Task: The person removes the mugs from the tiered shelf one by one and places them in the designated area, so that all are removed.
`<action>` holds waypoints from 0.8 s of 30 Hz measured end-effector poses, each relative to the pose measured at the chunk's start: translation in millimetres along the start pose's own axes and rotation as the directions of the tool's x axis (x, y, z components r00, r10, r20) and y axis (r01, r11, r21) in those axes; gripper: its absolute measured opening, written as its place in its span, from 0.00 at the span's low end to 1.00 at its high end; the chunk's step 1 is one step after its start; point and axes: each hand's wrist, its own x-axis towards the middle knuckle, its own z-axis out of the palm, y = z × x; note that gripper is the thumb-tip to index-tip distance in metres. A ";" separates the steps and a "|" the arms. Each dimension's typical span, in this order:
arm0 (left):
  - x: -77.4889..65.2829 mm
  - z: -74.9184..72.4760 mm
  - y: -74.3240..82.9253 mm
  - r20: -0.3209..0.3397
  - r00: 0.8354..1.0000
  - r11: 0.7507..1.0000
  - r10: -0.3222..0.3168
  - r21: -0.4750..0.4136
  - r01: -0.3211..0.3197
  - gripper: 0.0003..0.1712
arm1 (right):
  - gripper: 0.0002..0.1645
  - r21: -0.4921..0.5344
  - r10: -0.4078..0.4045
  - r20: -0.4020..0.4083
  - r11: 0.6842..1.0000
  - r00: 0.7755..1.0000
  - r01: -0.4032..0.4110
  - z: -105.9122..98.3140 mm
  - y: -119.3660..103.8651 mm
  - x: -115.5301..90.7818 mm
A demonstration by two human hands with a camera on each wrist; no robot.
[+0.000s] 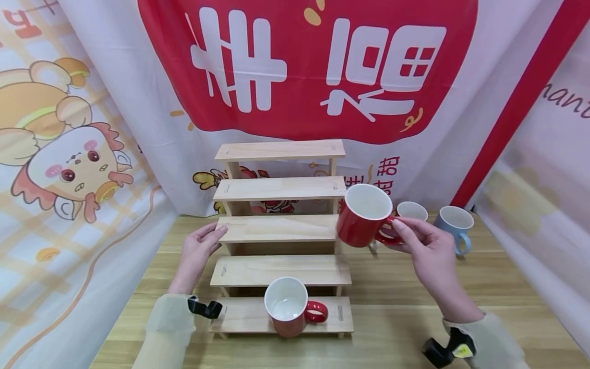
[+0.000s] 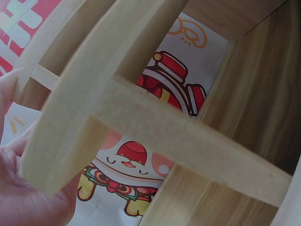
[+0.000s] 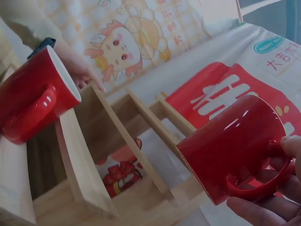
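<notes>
My right hand [image 1: 426,246] pinches the handle of a red mug [image 1: 361,218] with a white inside. The mug is raised, slightly tilted, at the right end of the stepped wooden shelf [image 1: 276,228]. In the right wrist view, thumb and fingers are round the handle of this red mug [image 3: 235,146]. My left hand [image 1: 198,251] grips the left end of the middle step, its thumb on top; the left wrist view shows that hand [image 2: 37,183] at the board's edge. A second red mug [image 1: 288,307] stands upright on the lowest step, handle to the right.
Behind the right hand, a white-rimmed cup [image 1: 412,211], partly hidden, and a light blue mug [image 1: 454,225] stand on the wood-grain table [image 1: 392,318]. Printed cloth [image 1: 295,118] hangs behind the shelf and along both sides.
</notes>
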 end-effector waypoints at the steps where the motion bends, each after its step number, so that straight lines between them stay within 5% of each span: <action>1: 0.2 0.1 0.0 0.001 1.000 1.000 0.001 0.001 -0.001 0.45 | 0.23 -0.007 0.004 -0.009 1.000 1.000 -0.004 -4.0 1.0 -1.1; 12: -0.5 0.4 0.7 -0.006 1.000 1.000 0.003 0.001 -0.003 0.43 | 0.23 0.001 0.054 -0.063 0.999 0.997 -0.054 -36.5 15.5 -8.4; 24: -0.7 1.1 2.5 -0.005 1.000 1.000 -0.003 -0.004 0.003 0.43 | 0.23 0.046 0.139 -0.084 0.990 0.987 -0.135 -45.1 41.3 -16.9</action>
